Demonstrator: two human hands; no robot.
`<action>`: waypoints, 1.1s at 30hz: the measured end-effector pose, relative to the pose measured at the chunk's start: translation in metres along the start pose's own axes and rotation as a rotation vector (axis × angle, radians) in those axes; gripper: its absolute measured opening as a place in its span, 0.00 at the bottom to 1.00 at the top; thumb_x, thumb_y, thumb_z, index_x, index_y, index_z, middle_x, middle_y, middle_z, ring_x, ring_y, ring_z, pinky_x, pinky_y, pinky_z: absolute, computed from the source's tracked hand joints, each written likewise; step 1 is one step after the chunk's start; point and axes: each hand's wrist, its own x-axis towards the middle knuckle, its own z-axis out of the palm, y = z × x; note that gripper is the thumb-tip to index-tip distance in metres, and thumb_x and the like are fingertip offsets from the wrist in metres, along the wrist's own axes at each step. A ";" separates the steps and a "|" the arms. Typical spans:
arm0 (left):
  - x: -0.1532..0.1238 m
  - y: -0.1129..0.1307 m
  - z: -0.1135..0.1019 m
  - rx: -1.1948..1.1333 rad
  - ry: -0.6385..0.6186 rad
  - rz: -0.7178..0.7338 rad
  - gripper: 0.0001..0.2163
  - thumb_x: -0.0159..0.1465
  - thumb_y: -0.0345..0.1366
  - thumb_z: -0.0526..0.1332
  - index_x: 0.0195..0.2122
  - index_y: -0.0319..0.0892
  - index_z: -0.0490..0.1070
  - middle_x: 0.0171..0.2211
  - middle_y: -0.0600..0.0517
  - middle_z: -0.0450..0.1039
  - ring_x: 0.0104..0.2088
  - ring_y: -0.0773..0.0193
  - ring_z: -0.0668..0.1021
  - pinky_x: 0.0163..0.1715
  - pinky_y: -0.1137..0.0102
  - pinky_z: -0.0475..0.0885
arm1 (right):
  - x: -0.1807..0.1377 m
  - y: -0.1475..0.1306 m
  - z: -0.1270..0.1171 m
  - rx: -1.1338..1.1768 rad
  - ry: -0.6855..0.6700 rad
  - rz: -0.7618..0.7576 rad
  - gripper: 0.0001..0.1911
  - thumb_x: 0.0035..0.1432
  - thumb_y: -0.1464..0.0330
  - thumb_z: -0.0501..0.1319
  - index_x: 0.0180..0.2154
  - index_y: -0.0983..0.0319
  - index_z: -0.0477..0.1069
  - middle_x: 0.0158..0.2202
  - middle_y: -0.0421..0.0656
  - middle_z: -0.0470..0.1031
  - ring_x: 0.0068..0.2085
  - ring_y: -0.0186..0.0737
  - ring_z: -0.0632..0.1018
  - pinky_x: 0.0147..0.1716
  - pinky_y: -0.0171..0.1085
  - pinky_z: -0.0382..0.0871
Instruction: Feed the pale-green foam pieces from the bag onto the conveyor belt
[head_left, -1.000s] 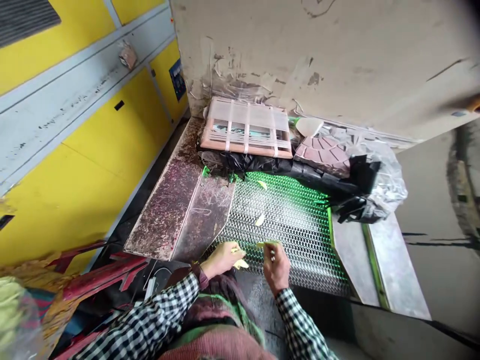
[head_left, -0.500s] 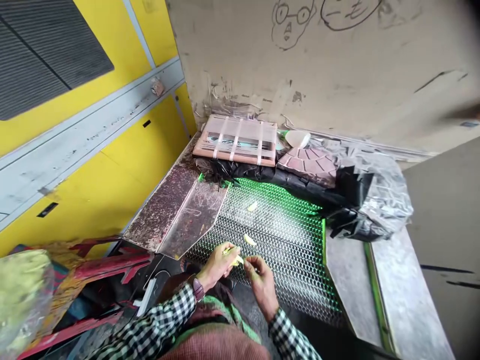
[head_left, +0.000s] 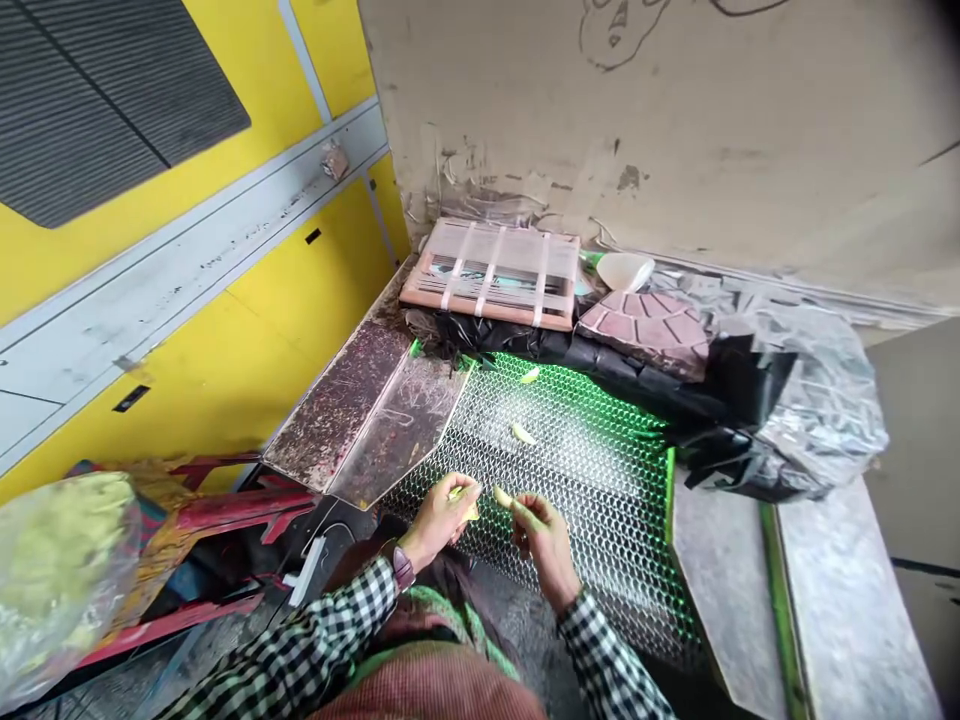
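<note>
Both hands work over the near edge of a green-lit wire mesh bed. My left hand is closed round a small pale yellow piece. My right hand pinches another thin yellow-green piece between thumb and fingers. The two hands are a few centimetres apart. Two more pale yellow pieces lie loose on the mesh, one in the middle and one near the back.
A taped bundle of flat sheets and a dark segmented round piece rest on black plastic at the back. Crumpled clear plastic lies right. Stained metal plates flank the mesh's left. A yellow cabinet stands left.
The view has swung up and then slightly right. My hands have drawn closer together at the mesh's near edge, each still pinching a yellow piece.
</note>
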 end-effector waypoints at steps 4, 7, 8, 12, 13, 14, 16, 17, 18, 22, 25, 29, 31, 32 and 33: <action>-0.001 0.000 -0.006 0.156 0.018 -0.033 0.20 0.63 0.54 0.62 0.44 0.41 0.67 0.23 0.59 0.66 0.17 0.73 0.64 0.16 0.77 0.56 | 0.010 -0.007 -0.014 -0.576 0.254 -0.212 0.24 0.65 0.47 0.54 0.39 0.61 0.73 0.21 0.37 0.65 0.20 0.37 0.61 0.20 0.35 0.49; -0.004 0.006 -0.001 0.382 -0.058 0.014 0.14 0.63 0.43 0.64 0.45 0.40 0.69 0.28 0.54 0.73 0.23 0.68 0.72 0.23 0.74 0.64 | -0.001 -0.021 -0.006 -0.674 0.123 -0.392 0.20 0.68 0.52 0.53 0.47 0.60 0.73 0.28 0.40 0.72 0.25 0.39 0.69 0.25 0.37 0.58; -0.005 0.008 0.001 0.472 -0.084 0.046 0.12 0.61 0.37 0.64 0.44 0.40 0.70 0.30 0.52 0.75 0.27 0.66 0.74 0.26 0.73 0.65 | -0.006 -0.024 -0.001 -0.658 0.003 -0.453 0.17 0.69 0.55 0.55 0.46 0.58 0.73 0.33 0.43 0.74 0.30 0.41 0.73 0.29 0.38 0.62; -0.006 0.013 0.007 0.664 -0.160 0.147 0.12 0.57 0.28 0.63 0.43 0.41 0.71 0.37 0.47 0.79 0.35 0.61 0.78 0.33 0.70 0.66 | -0.013 -0.026 0.014 -0.581 -0.195 -0.539 0.10 0.68 0.62 0.57 0.37 0.58 0.74 0.37 0.44 0.75 0.37 0.42 0.75 0.38 0.39 0.66; -0.007 0.014 0.008 0.652 -0.169 0.150 0.11 0.58 0.29 0.63 0.43 0.41 0.71 0.37 0.47 0.79 0.35 0.61 0.77 0.33 0.70 0.66 | -0.011 -0.024 0.014 -0.555 -0.177 -0.521 0.11 0.68 0.63 0.56 0.35 0.58 0.74 0.34 0.43 0.74 0.36 0.42 0.75 0.37 0.39 0.66; -0.007 0.015 0.007 0.628 -0.178 0.145 0.10 0.59 0.31 0.62 0.43 0.41 0.71 0.37 0.47 0.79 0.34 0.61 0.77 0.32 0.71 0.65 | -0.009 -0.022 0.013 -0.518 -0.164 -0.491 0.12 0.68 0.62 0.56 0.34 0.58 0.73 0.33 0.43 0.74 0.35 0.42 0.74 0.36 0.39 0.65; -0.008 0.015 0.006 0.607 -0.186 0.141 0.11 0.60 0.34 0.62 0.44 0.41 0.70 0.37 0.47 0.79 0.34 0.61 0.77 0.32 0.71 0.65 | -0.007 -0.018 0.011 -0.410 -0.191 -0.411 0.12 0.68 0.60 0.57 0.36 0.59 0.74 0.34 0.42 0.76 0.35 0.42 0.75 0.36 0.38 0.66; -0.009 0.015 0.006 0.617 -0.184 0.145 0.12 0.60 0.34 0.63 0.45 0.41 0.69 0.37 0.47 0.79 0.34 0.60 0.77 0.32 0.70 0.65 | -0.006 -0.017 0.011 -0.349 -0.227 -0.368 0.13 0.68 0.59 0.57 0.38 0.59 0.75 0.35 0.43 0.77 0.36 0.42 0.75 0.37 0.38 0.67; -0.010 0.015 0.006 0.636 -0.182 0.151 0.13 0.60 0.34 0.63 0.47 0.41 0.69 0.38 0.46 0.79 0.35 0.59 0.78 0.33 0.70 0.65 | -0.007 -0.016 0.011 -0.295 -0.263 -0.330 0.14 0.68 0.58 0.57 0.39 0.59 0.76 0.36 0.43 0.78 0.37 0.42 0.76 0.37 0.38 0.68; -0.012 0.013 0.006 0.673 -0.184 0.171 0.14 0.60 0.32 0.63 0.47 0.41 0.69 0.37 0.47 0.79 0.35 0.59 0.78 0.33 0.70 0.65 | -0.008 -0.009 0.020 -0.124 -0.261 -0.234 0.14 0.63 0.55 0.63 0.36 0.60 0.75 0.35 0.42 0.77 0.35 0.41 0.75 0.35 0.37 0.69; -0.011 0.008 0.004 0.567 -0.169 0.134 0.12 0.61 0.38 0.64 0.44 0.41 0.69 0.35 0.50 0.77 0.32 0.62 0.76 0.30 0.71 0.64 | -0.003 -0.001 0.021 0.041 -0.132 -0.129 0.17 0.57 0.53 0.67 0.34 0.61 0.74 0.32 0.42 0.76 0.33 0.41 0.74 0.32 0.38 0.70; -0.009 -0.003 -0.005 0.477 -0.090 0.086 0.10 0.62 0.40 0.63 0.41 0.40 0.70 0.33 0.52 0.75 0.32 0.65 0.75 0.32 0.72 0.66 | 0.007 0.004 0.007 -0.124 0.048 -0.123 0.19 0.59 0.51 0.63 0.37 0.60 0.74 0.33 0.43 0.77 0.29 0.40 0.73 0.27 0.37 0.67; -0.010 -0.006 -0.008 0.464 -0.082 0.099 0.12 0.62 0.40 0.64 0.44 0.40 0.70 0.34 0.52 0.74 0.32 0.65 0.74 0.33 0.72 0.67 | 0.008 0.002 0.001 -0.396 0.175 -0.241 0.18 0.62 0.52 0.60 0.37 0.60 0.75 0.34 0.45 0.77 0.29 0.41 0.73 0.28 0.37 0.64; -0.010 -0.007 -0.009 0.458 -0.092 0.103 0.14 0.62 0.41 0.65 0.46 0.40 0.70 0.35 0.52 0.74 0.31 0.66 0.74 0.32 0.72 0.68 | 0.007 0.000 -0.001 -0.514 0.239 -0.304 0.18 0.63 0.52 0.58 0.38 0.60 0.75 0.35 0.46 0.77 0.30 0.41 0.73 0.28 0.37 0.63; -0.011 -0.006 -0.009 0.458 -0.103 0.109 0.16 0.61 0.41 0.65 0.48 0.41 0.69 0.35 0.52 0.74 0.31 0.66 0.74 0.32 0.72 0.68 | 0.005 -0.003 -0.002 -0.590 0.273 -0.354 0.18 0.65 0.53 0.57 0.39 0.60 0.75 0.36 0.47 0.77 0.31 0.41 0.73 0.29 0.38 0.64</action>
